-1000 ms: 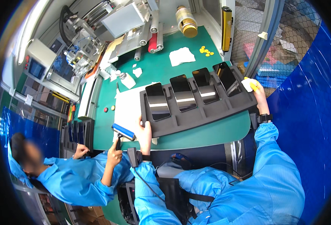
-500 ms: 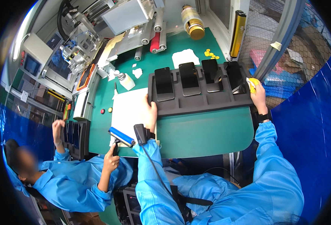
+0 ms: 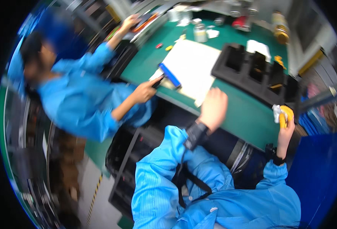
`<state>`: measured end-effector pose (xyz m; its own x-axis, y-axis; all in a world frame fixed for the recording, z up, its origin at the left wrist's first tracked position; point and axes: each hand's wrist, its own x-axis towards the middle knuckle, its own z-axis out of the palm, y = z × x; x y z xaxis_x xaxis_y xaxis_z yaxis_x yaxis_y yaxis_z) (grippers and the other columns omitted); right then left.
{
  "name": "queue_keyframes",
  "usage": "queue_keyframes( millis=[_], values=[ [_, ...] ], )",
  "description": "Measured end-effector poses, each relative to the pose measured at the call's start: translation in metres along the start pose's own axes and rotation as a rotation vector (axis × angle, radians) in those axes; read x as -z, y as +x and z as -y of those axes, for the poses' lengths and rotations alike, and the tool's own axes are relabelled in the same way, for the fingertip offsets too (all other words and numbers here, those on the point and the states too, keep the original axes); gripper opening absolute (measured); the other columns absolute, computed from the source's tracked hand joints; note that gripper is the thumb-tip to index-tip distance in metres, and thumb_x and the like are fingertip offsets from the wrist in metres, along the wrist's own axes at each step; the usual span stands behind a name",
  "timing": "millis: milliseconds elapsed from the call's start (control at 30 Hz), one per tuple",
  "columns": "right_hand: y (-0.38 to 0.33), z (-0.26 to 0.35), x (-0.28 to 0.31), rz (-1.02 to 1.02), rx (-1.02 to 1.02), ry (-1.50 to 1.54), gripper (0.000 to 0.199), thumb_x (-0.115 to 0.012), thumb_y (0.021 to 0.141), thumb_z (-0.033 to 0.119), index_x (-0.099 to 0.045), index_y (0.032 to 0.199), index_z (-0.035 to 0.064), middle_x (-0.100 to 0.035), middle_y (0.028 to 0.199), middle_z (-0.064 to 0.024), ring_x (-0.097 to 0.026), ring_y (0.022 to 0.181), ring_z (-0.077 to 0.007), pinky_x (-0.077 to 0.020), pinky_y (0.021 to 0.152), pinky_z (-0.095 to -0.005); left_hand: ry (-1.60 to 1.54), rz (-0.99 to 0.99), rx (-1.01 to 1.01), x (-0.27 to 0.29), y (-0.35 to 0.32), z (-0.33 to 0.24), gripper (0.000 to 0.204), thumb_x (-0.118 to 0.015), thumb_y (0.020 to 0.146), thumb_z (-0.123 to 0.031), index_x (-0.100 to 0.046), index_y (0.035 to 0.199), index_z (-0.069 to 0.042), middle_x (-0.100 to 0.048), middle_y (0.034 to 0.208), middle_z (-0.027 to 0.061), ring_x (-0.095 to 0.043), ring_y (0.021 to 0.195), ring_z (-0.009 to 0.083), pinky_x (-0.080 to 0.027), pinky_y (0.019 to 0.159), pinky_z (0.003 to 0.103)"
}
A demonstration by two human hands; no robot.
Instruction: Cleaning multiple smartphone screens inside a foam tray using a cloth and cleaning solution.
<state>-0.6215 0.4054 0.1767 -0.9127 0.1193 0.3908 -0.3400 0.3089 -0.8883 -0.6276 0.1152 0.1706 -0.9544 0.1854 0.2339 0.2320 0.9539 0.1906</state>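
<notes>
A white wipe [image 3: 276, 113] is pinched in the right hand [image 3: 286, 124], among fingers capped with yellow cots [image 3: 289, 111]; it is judged light, limp and easily crumpled, best gripped by a bunched fold; ahead and to the left of this hand, the dark tray [image 3: 239, 82] is set on the green table [image 3: 244, 114], with black phones [image 3: 257, 68] seated in it; the tray is judged stiff and fairly light, best taken by both short ends and kept level; the phones would be slick, rigid and easily scratched, best lifted by their long edges. The left hand [image 3: 215, 108] is held with bent fingers, apart from the tray's near left end; whether anything is enclosed in it cannot be told, since the palm is hidden and blurred; to its left, a blue roller [image 3: 170, 76] is gripped in a co-worker's hand [image 3: 144, 92]. The phone nearest the right hand is barely distinguished from the tray; whether the wipe touches the tray cannot be made out.
</notes>
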Motion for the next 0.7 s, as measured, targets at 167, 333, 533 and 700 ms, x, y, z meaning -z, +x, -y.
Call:
queue_keyframes(
  millis=[167, 333, 533, 700],
  values=[
    [-0.071, 0.053, -0.093, 0.643, -0.053, 0.23, 0.013, -0.062, 0.087, 0.004, -0.065, 0.098, -0.0016, -0.063, 0.095, -0.0086, -0.06, 0.086, -0.0176, -0.047, 0.079, -0.0284, 0.267, 0.212, 0.089, 0.06, -0.211, -0.066, 0.036, -0.056, 0.073, -0.019, -0.061, 0.105, -0.003, -0.058, 0.093, 0.0108, -0.053, 0.091, 0.0259, -0.041, 0.09, 0.04],
    [-0.128, 0.094, -0.174, 1.097, 0.019, 0.215, 0.022, -0.065, 0.082, 0.003, -0.069, 0.103, -0.0003, -0.069, 0.088, -0.0107, -0.064, 0.079, -0.0145, -0.0493, 0.071, -0.0257, 0.097, 0.195, 0.608, 0.1, -0.321, -0.073, 0.032, -0.063, 0.075, -0.017, -0.06, 0.105, -0.004, -0.057, 0.09, 0.0095, -0.055, 0.087, 0.0249, -0.043, 0.078, 0.035],
    [-0.158, 0.121, -0.233, 1.273, -0.062, 0.317, 0.016, -0.063, 0.083, 0.0, -0.068, 0.099, -0.0002, -0.067, 0.09, -0.0077, -0.061, 0.079, -0.0122, -0.047, 0.071, -0.0238, 0.001, -0.292, 1.099, 0.103, -0.36, -0.043, 0.027, -0.064, 0.083, -0.013, -0.057, 0.104, 0.001, -0.056, 0.095, 0.016, -0.055, 0.086, 0.0346, -0.047, 0.074, 0.042],
    [-0.174, 0.124, -0.26, 1.362, -0.366, 0.552, 0.012, -0.055, 0.085, 0.001, -0.067, 0.089, -0.0009, -0.067, 0.088, -0.0073, -0.06, 0.076, -0.012, -0.0461, 0.072, -0.0232, 0.195, -0.39, 1.306, 0.099, -0.384, 0.002, 0.03, -0.065, 0.084, -0.025, -0.052, 0.093, 0.001, -0.052, 0.089, 0.0171, -0.055, 0.083, 0.0353, -0.05, 0.068, 0.043]
  ],
)
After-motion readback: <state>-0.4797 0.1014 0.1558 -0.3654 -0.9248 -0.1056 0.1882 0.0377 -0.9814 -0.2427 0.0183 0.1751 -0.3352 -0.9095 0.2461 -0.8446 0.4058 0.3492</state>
